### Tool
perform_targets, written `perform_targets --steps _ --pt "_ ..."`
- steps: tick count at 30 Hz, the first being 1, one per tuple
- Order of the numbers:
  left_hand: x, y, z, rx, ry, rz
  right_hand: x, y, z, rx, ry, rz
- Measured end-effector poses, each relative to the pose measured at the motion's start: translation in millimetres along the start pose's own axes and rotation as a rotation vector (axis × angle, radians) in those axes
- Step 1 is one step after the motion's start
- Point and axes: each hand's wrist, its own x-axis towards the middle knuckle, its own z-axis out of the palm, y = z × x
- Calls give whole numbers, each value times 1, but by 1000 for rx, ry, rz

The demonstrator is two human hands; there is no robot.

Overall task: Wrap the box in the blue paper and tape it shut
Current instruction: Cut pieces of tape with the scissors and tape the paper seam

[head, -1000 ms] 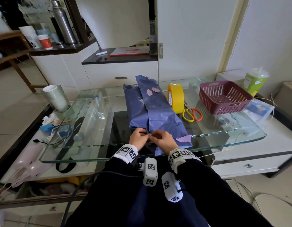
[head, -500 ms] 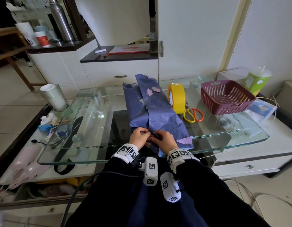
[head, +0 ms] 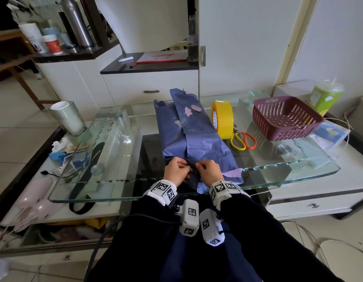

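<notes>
A long box lies lengthwise on the glass table [head: 278, 171], fully covered by crumpled blue paper [head: 192, 135] with torn pale patches; the box itself is hidden. At its near end my left hand [head: 176, 169] and my right hand [head: 208, 169] pinch a fold of the blue paper between them, fingers curled. A pale corner of paper sticks out just right of my right hand. A yellow tape roll [head: 223, 119] stands on edge right of the wrapped box, with orange-and-yellow scissors [head: 242, 140] in front of it.
A maroon slotted basket [head: 286, 119] sits at the right, a green cup [head: 325, 96] behind it. A pale cylinder in a glass holder [head: 67, 119] stands at the far left. Clutter lies on the shelf under the glass. The table's front edge is at my wrists.
My hands have stayed at the near end of the parcel, working the paper fold; the dark fold between them is gathered more. The camera moved slightly.
</notes>
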Motion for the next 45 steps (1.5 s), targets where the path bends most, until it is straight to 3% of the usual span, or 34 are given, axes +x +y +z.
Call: perform_targets --steps 7,13,20,25,35,45 --pt "-5 7 7 246 -21 179 13 -1 -5 -50 61 49" --pt "-6 -3 -2 411 55 399 19 -8 3 -66 60 57" --pt "-5 -10 0 655 0 424 16 -3 8 -125 92 44" --pt "-7 -13 6 800 11 471 11 0 6 -197 106 -81" --pt "-4 -9 -2 885 -140 447 8 2 1 -240 19 -179" --pt "0 -9 -27 1007 -179 413 5 3 12 -243 267 -224"
